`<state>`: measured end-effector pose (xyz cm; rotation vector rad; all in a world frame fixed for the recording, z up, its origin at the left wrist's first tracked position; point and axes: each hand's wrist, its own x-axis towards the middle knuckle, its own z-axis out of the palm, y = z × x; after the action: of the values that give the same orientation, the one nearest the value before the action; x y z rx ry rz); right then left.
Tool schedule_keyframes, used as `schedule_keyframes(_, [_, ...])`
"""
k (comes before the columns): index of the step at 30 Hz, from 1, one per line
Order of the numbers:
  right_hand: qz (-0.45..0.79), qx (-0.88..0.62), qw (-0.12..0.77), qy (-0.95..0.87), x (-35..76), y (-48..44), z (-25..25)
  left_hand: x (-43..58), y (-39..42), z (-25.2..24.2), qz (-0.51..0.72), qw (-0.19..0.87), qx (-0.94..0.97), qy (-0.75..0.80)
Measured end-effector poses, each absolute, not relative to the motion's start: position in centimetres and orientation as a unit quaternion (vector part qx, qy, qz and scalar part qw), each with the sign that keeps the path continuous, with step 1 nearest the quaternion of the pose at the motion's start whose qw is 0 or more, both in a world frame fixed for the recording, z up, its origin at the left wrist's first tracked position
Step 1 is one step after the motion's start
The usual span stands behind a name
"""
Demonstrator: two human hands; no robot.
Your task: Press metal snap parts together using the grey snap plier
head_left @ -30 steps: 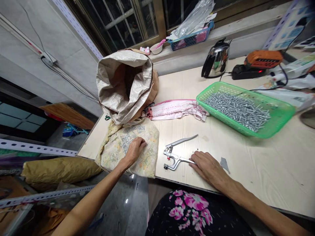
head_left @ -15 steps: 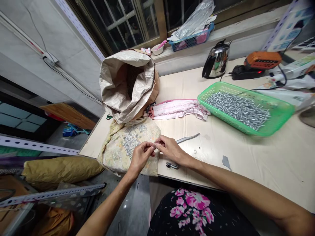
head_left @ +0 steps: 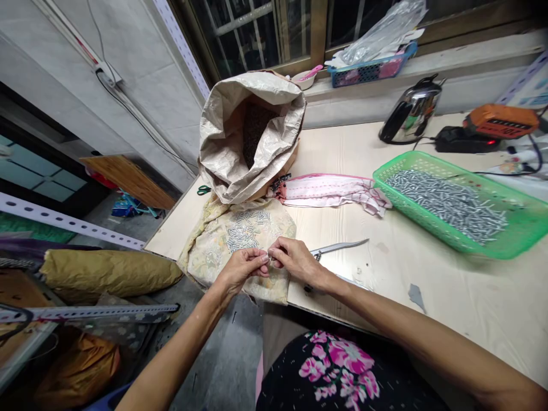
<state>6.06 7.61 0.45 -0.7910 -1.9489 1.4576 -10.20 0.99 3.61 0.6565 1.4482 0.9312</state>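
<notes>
My left hand [head_left: 240, 268] and my right hand [head_left: 295, 260] meet fingertip to fingertip above the near edge of a pale patterned cloth [head_left: 214, 248]. Between the pinched fingers of both hands is a small metal piece [head_left: 270, 258], too small to name exactly. A loose heap of short silvery metal pieces [head_left: 246, 228] lies on the cloth just beyond my hands. Metal pliers [head_left: 338, 247] lie on the table under and behind my right wrist, partly hidden.
An open paper sack [head_left: 252, 134] stands behind the cloth. A green basket [head_left: 526, 231] of metal pieces sits at the right, pink-white cloth [head_left: 329, 191] between them. A kettle [head_left: 411, 108], an orange device [head_left: 500, 121] and cables stand at the back. Green-handled scissors [head_left: 204, 189] lie left of the sack.
My left hand left the heap and my right hand left the pliers; both came together over the cloth, pinching a small metal piece. The view shifted left.
</notes>
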Motion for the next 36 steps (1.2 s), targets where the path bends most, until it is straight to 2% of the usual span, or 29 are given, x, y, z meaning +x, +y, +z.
schedule_keyframes(3, [0.515,-0.292,0.298,-0.749,4.3,9.0,1.0,-11.3,1.0,3.6,0.457,0.576,0.226,0.638])
schedule_keyframes(7, [0.322,-0.283,0.324,-0.843,5.2,10.8,2.4,-10.4,0.2,3.6,0.474,0.496,0.267,0.676])
schedule_keyframes(12, [0.198,-0.298,0.221,-0.907,14.4,8.4,2.6,-6.3,-0.7,2.9,0.398,0.532,0.337,0.667])
schedule_keyframes(18, [0.144,-0.378,0.136,-0.904,22.6,4.0,-1.5,-3.0,0.9,0.5,0.314,0.535,0.411,0.668])
schedule_keyframes(24, [0.07,-0.363,0.178,-0.912,22.6,4.2,-3.5,-1.9,1.9,-0.7,0.248,0.499,0.449,0.698])
schedule_keyframes(29, [0.031,-0.338,0.222,-0.914,22.7,4.0,-3.6,-1.7,2.0,-0.5,0.225,0.531,0.418,0.702])
schedule_keyframes(36, [0.031,-0.354,0.22,-0.908,22.6,3.8,-3.9,-1.5,2.3,0.2,0.199,0.558,0.363,0.719])
